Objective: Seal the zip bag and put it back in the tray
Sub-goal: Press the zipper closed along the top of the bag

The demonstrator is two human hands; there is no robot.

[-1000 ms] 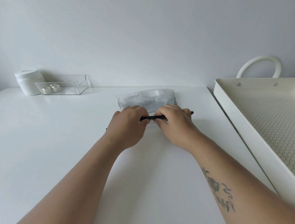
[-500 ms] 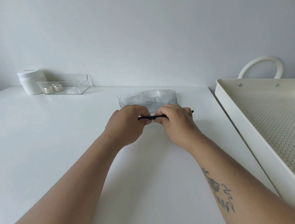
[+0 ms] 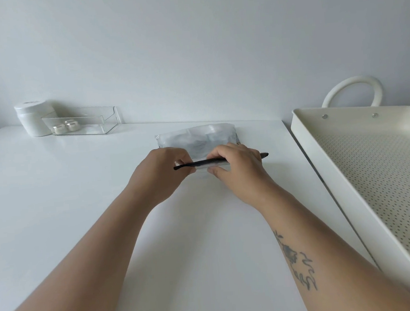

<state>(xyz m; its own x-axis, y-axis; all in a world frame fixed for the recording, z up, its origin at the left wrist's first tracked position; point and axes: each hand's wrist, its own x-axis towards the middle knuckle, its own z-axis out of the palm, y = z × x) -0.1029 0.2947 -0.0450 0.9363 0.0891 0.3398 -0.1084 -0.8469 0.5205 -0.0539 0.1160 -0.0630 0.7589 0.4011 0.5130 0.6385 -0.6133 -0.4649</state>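
No text, label, brand or number can be read anywhere; a faint mark on the jar (image 3: 35, 118) lid at far left is too blurred.

Zip bag (image 3: 198, 141) on table (image 3: 54, 191), tray (image 3: 305, 132) to its right.

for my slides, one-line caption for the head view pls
Both hands, left hand and right hand, pinch the zip bag closure beside the empty tray.

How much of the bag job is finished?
Nothing looks finished yet. Right now the left hand and right hand are pinching the black zip strip of the zip bag on the table. Whether it is fully sealed cannot be told. Left: lifting it into the tray.
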